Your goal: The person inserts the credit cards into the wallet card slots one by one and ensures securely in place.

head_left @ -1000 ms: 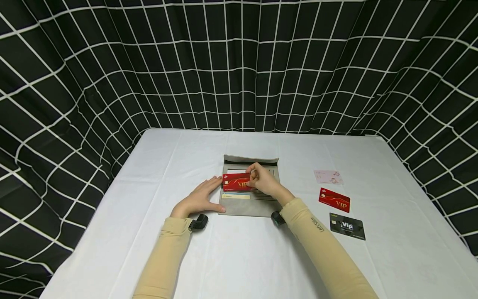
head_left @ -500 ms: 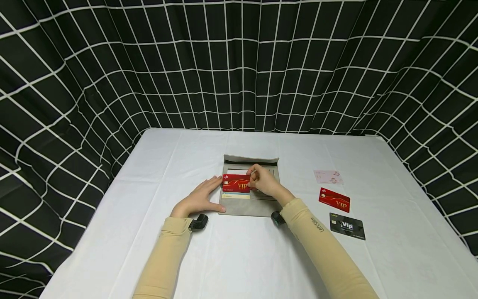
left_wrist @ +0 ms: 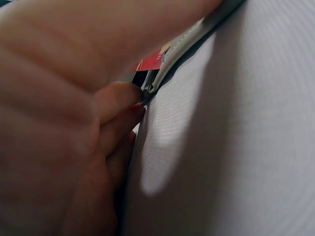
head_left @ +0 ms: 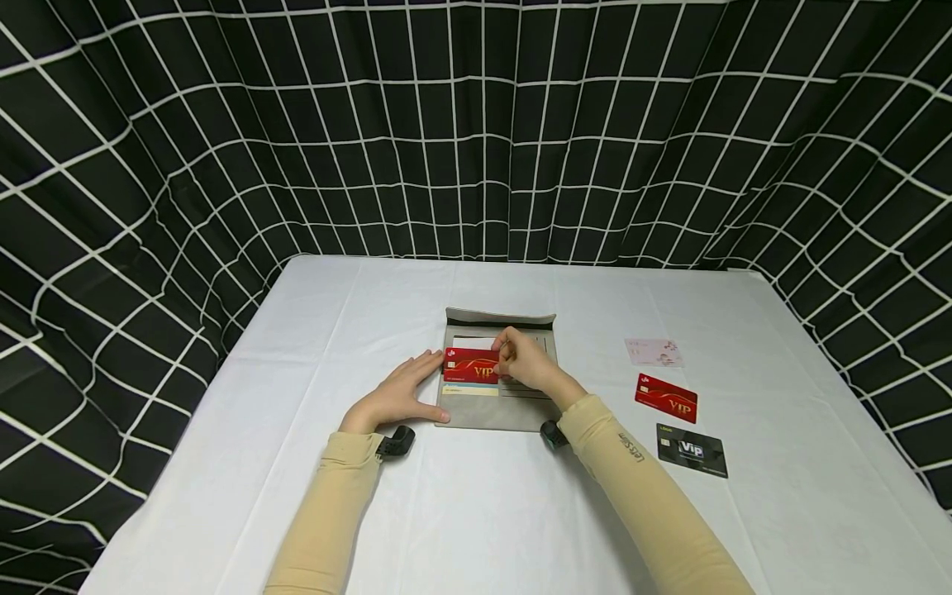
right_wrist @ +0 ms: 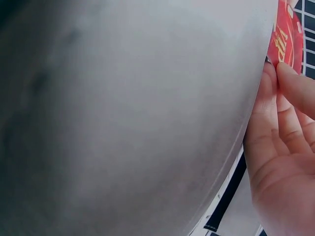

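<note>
Head view — our right hand (head_left: 531, 364) pinches a red card (head_left: 467, 364) by its right end, over the left half of the open wallet (head_left: 483, 412). Our left hand (head_left: 396, 394), fingers spread, touches the wallet's left edge. Well apart — a black card (head_left: 692, 451) on white cloth (head_left: 468, 512).

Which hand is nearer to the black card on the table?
The right hand: it pinches a red card at the wallet, left of the black card. The left hand is farther away, at the wallet's left edge.

lab-like setup: black, white-gridded curtains (head_left: 539, 120) on three sides of white-clothed table (head_left: 483, 504)
</note>
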Demonstrator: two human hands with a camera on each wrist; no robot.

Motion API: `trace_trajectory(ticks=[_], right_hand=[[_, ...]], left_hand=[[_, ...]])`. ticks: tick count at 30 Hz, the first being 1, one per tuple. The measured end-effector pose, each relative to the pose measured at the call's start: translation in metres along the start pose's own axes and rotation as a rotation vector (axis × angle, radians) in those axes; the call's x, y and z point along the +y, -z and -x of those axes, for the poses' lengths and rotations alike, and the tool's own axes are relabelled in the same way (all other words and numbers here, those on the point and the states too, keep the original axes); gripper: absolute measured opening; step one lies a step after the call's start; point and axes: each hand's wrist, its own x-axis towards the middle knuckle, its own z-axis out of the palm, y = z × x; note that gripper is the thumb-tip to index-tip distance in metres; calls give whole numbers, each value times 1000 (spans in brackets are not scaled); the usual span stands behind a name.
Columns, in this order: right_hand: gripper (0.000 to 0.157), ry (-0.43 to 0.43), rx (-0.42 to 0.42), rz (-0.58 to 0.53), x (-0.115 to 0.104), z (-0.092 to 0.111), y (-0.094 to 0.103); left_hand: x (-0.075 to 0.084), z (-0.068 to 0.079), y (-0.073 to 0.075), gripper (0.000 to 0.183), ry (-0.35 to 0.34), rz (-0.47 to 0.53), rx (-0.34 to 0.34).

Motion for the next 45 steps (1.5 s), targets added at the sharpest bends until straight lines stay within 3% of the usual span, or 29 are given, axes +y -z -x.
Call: trace_trajectory(ticks=[16,45], right_hand=[[38,1,-15,136,0,0,-1],[33,31,17,184,-5,1,-1]], left_hand=[[-2,-1,0,106,6,0,-8],[-4,-2,-1,104,-15,-8,-5]])
